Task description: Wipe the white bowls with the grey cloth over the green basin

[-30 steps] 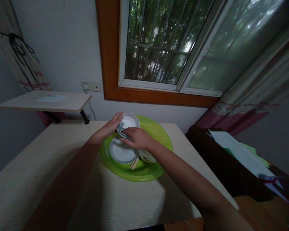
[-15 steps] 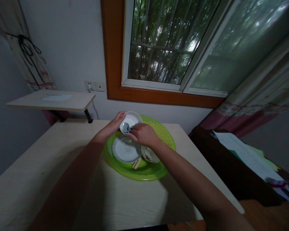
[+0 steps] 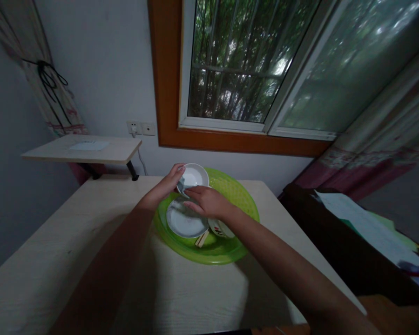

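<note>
My left hand [image 3: 172, 179] grips the left rim of a small white bowl [image 3: 197, 173], which is tilted toward me above a green basin. Inside the bowl, by its near left side, lies a grey-green, cloth-like piece [image 3: 182, 183]. My right hand [image 3: 206, 201] reaches over the bowl's near edge, fingers stretched flat against that piece and thumb apart; part of the piece is hidden under the fingers. Just below the hands a white plate [image 3: 186, 221] rests in the green basin [image 3: 195, 256]. Partly behind my right wrist is a patterned bowl [image 3: 220, 228].
Wooden chopsticks or similar light sticks [image 3: 201, 239] lie in the basin beside the plate. The basin stands on a pale wooden table [image 3: 118, 195]. A small raised shelf [image 3: 118, 151] is at the back left. Papers [image 3: 356, 214] lie on dark furniture to the right.
My right hand's fingers have gone from curled on the grey piece to stretched flat, with the thumb apart. My left hand keeps its grip on the bowl. The view has shifted slightly.
</note>
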`<state>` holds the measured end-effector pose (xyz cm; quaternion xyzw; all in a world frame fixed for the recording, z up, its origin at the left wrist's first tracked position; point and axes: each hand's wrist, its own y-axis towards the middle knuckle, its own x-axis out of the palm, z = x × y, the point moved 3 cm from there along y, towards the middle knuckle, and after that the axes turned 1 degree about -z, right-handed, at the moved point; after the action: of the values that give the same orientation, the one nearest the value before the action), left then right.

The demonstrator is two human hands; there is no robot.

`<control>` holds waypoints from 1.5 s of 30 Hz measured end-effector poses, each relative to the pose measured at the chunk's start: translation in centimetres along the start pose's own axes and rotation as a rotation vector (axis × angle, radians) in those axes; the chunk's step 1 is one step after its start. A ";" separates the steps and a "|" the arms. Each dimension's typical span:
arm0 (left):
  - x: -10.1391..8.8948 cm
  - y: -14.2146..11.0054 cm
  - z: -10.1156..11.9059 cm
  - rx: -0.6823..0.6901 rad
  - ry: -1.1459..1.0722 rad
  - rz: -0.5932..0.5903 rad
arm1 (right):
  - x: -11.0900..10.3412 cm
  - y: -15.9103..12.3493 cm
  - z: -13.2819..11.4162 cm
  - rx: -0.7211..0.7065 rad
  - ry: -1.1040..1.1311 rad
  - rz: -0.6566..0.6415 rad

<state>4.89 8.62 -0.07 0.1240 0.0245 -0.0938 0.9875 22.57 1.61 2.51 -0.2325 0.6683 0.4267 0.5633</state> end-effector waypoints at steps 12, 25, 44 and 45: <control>-0.1 0.7 -0.7 0.055 0.090 -0.017 | 2.2 0.4 0.0 -0.006 -0.114 -0.030; 0.1 0.6 -0.3 0.074 0.009 -0.042 | 0.9 0.6 0.3 0.218 -0.370 0.036; -0.5 0.5 -0.2 0.022 0.072 0.059 | 0.5 -0.2 0.0 -0.024 0.074 0.006; -0.5 0.4 -0.1 0.031 0.077 0.054 | 0.7 -0.3 0.1 -0.022 0.086 -0.003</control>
<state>4.51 9.16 -0.05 0.1436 0.0578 -0.0627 0.9860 22.64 1.69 1.73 -0.2580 0.6867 0.4228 0.5321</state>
